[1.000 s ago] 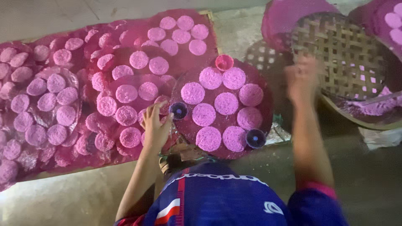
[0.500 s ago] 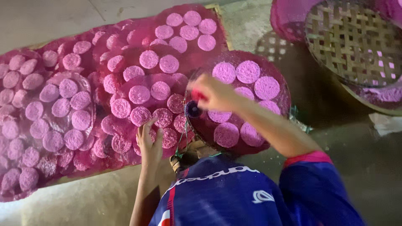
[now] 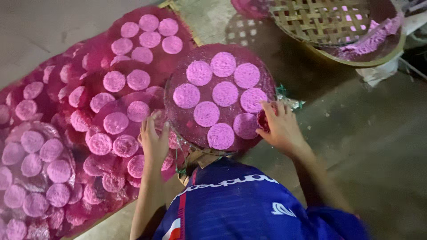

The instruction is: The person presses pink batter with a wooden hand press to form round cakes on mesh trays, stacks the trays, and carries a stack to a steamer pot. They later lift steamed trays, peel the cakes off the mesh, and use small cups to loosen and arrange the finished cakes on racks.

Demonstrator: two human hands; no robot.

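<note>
round woven tray (image 3: pixel 178 116) in front of the body, low on the floor (image 3: pixel 364 146), carrying eight pale pink discs (image 3: pixel 225 94): one in the middle, seven ringed about it. left hand (image 3: pixel 154 141) flat at the tray's left rim, fingers spread and open, touching the edge, gripping nothing that can be made out. right hand (image 3: pixel 279 126) at the tray's right rim, fingers curled loosely over a small dark red round thing (image 3: pixel 262 121); whether pinched or merely covered, cannot tell. off to the left, many more pink trays (image 3: pixel 66 133) laid overlapping, each dotted with the same discs. top right, well apart, a bare bamboo lattice tray (image 3: pixel 320 20) resting in a wide basket (image 3: pixel 391 46) with pink powder along its inner wall. blue shirt (image 3: pixel 240 204) filling the bottom of the view.
</note>
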